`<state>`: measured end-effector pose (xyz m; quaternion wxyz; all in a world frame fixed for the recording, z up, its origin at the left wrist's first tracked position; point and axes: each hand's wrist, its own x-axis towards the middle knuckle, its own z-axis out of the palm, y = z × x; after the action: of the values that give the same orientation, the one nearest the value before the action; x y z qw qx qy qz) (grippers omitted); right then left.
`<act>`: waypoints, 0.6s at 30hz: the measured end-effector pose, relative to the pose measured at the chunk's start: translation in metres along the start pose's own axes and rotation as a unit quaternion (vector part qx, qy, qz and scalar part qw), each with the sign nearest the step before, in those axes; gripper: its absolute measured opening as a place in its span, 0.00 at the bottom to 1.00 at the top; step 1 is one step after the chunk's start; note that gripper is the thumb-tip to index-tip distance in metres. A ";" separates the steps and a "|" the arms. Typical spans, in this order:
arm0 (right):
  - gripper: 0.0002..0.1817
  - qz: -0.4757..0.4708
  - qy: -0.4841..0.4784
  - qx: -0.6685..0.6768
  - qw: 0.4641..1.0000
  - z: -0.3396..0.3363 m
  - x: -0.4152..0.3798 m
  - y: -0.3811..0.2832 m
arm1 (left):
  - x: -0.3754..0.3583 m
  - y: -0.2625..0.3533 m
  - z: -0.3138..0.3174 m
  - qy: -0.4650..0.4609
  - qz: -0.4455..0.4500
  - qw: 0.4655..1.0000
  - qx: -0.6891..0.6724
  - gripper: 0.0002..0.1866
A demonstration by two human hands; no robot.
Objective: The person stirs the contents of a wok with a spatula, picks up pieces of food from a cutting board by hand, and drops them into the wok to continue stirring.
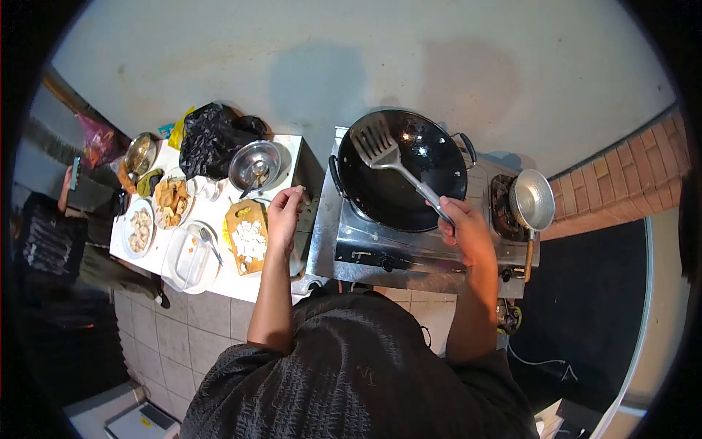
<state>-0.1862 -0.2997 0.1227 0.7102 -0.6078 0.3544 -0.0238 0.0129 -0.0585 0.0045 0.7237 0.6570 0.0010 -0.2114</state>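
In my right hand (461, 227) is the handle of a slotted metal spatula (378, 146), its blade raised over the left part of a black wok (428, 175). The wok has two loop handles and sits on the stove; its inside looks dark and shiny. My left hand (287, 208) is closed in a pinch between the wok and the side table. A tiny pale spot shows at its fingertips, too small to name. Close by on the left, a wooden cutting board (259, 216) carries white cubes (249, 240), and a metal bowl (238, 173) holds a spoon (257, 175).
A small saucepan (537, 197) stands on the right burner of the steel stove (424, 256). The white table (245, 285) bears a black plastic bag (208, 139), a clear container (186, 256) and plates of food. At far left, a person (51, 227) holds a phone (75, 173).
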 end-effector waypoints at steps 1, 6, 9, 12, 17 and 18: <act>0.17 -0.013 -0.016 0.032 0.999 0.007 -0.002 0.001 | -0.001 -0.002 -0.002 0.005 -0.004 1.000 -0.003 0.10; 0.15 -0.014 -0.112 0.150 0.982 0.050 -0.016 0.009 | -0.019 -0.013 -0.021 0.031 0.000 0.999 -0.012 0.10; 0.12 0.025 -0.178 0.219 0.959 0.081 -0.024 0.016 | -0.032 -0.018 -0.043 0.061 -0.021 0.998 0.014 0.09; 0.09 0.061 -0.240 0.262 0.933 0.121 -0.029 0.020 | -0.037 -0.021 -0.072 0.088 -0.039 0.995 0.010 0.09; 0.16 0.099 -0.210 0.289 0.929 0.213 -0.003 0.049 | -0.026 -0.013 -0.129 0.099 -0.023 0.995 -0.015 0.10; 0.16 0.098 -0.211 0.288 0.929 0.232 0.007 0.056 | -0.025 -0.008 -0.142 0.100 -0.021 0.995 -0.016 0.10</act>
<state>-0.0798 -0.0924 0.0723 0.9120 -0.3299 0.2323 0.0739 0.0268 0.0839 -0.0160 0.7254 0.6634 0.0906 -0.1597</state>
